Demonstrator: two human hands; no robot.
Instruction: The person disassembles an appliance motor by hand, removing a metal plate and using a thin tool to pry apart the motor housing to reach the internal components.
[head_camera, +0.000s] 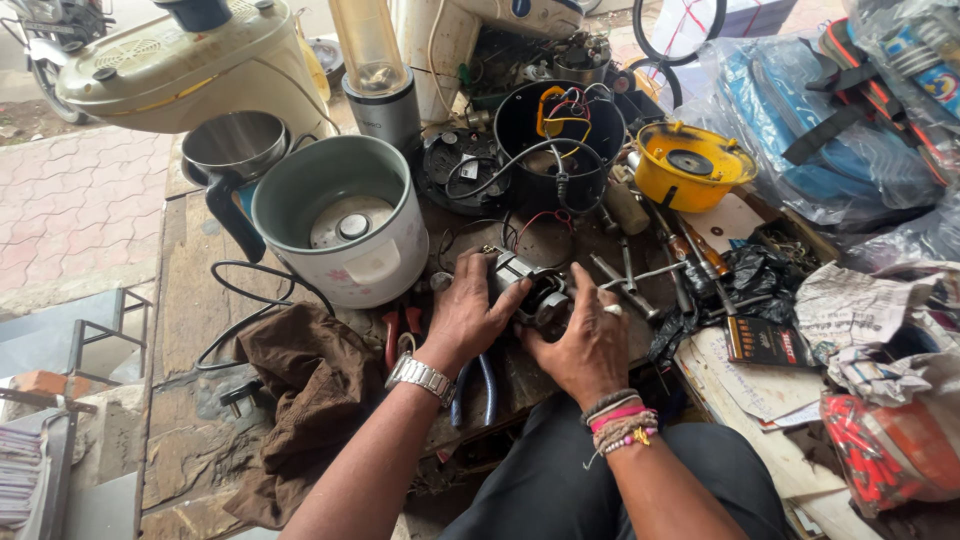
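Hands, left (468, 312), right (588, 335), fingers grasping boxy metal motor (530, 288), worn wooden bench (190, 300).

Near right on the counter (720, 380), a small flat dark box (768, 343) with red-orange print; far right, clear plastic bags (800, 120) over possibly blue goods.

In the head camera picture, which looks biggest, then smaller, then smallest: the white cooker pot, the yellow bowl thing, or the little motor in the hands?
1. White cooker pot, clearly the largest.
2. Yellow bowl-shaped part.
3. Small motor, held by the left hand and right hand; partly covered, so it only looks smallest.
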